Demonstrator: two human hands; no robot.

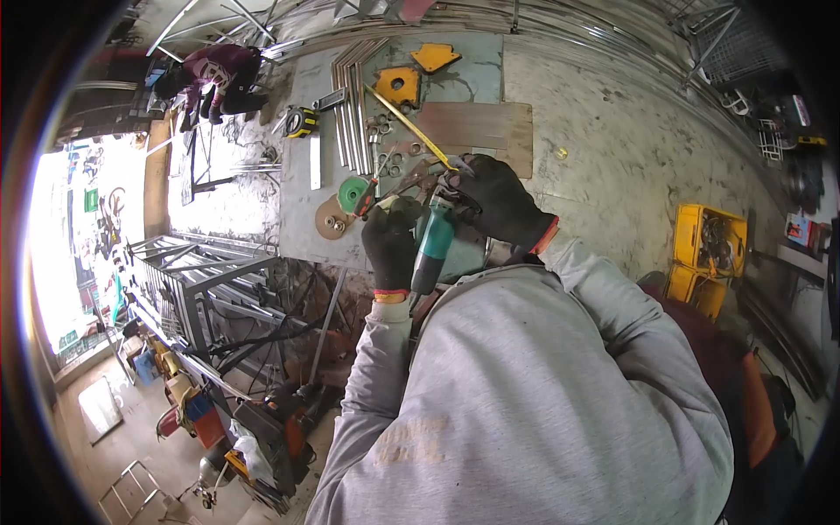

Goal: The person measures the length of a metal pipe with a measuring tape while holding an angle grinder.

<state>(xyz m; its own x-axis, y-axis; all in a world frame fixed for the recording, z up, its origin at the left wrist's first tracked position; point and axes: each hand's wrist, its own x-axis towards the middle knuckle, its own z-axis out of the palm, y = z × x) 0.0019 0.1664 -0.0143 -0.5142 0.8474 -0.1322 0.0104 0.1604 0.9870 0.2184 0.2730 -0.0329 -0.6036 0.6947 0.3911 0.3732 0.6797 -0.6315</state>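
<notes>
A teal and black angle grinder (435, 247) stands between my hands, its head pointing away from me. My right hand (506, 203), in a black glove with an orange cuff, is closed at the grinder's head. My left hand (390, 248), gloved the same way, has its fingers curled together just left of the grinder; what they hold is hard to make out. Beyond it lie a green disc (352, 194), a brown disc (330, 216) and a red-handled tool (367, 199). A yellow measuring tape blade (411, 125) runs up to my right hand.
Metal bars (352, 114), small metal rings (382, 129), two yellow magnetic squares (398, 86) and a tape measure case (300, 122) lie ahead. Another person (219, 80) crouches far left. A welded metal frame (206, 284) stands left; yellow crates (710, 234) sit at the right.
</notes>
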